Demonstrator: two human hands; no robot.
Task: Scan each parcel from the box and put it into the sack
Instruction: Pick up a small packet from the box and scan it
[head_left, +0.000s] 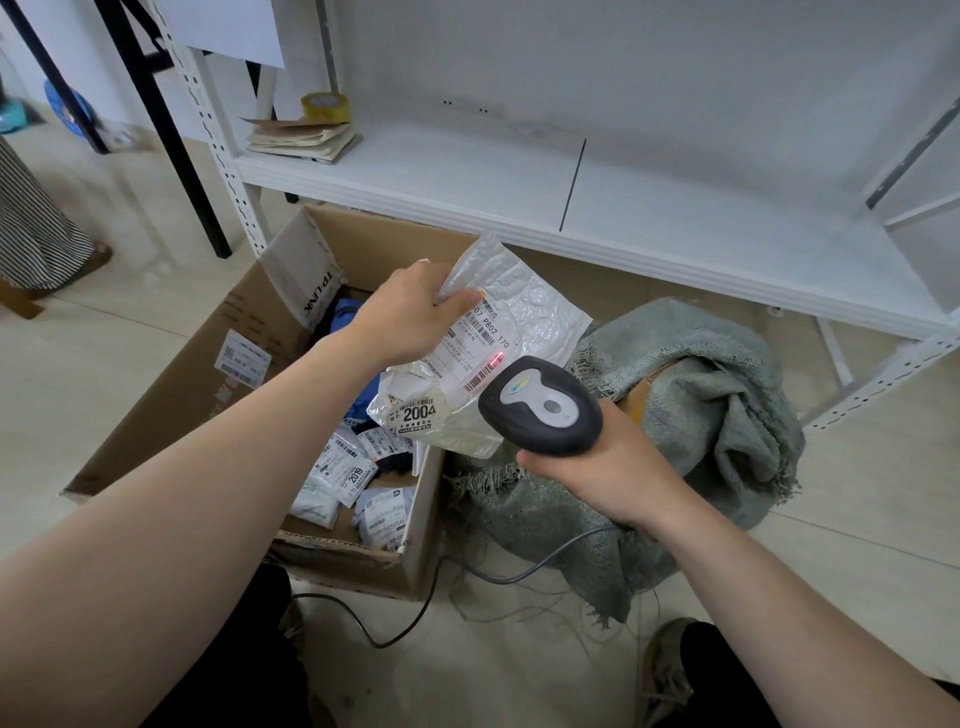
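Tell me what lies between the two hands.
Head view: the white parcel pinched by the left hand, then the head of the barcode scanner gripped by the right hand.

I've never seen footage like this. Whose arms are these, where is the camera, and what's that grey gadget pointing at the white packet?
No machine here: these are a person's two bare arms, filmed by a wide-angle camera worn on their head, looking down. The left hand holds up a white padded parcel by its top corner. The right hand grips a handheld barcode scanner, whose red light falls on the parcel's label. On the floor, an open cardboard box holds more parcels. Beside it lies a grey-green woven sack, where scanned parcels should go. A white shelf stands behind.
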